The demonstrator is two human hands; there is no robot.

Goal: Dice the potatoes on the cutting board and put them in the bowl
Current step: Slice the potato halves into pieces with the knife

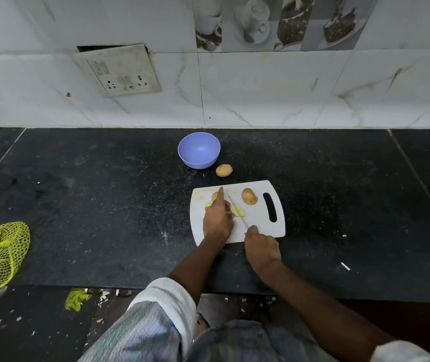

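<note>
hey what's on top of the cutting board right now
On the cutting board: a whole potato, cut potato pieces, the knife and the left hand. Whatever lies under that hand is hidden.

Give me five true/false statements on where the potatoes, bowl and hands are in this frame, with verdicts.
1. The purple bowl already holds diced potato. False: its inside shows no pieces.
2. A whole potato lies on the counter beside the bowl, off the cutting board. True.
3. The right hand grips the knife. True.
4. The left hand rests on the counter, away from the board. False: it is over the board, on the cut potato pieces, forefinger stretched out.
5. The uncut potato on the board lies near the handle slot. True.
</note>
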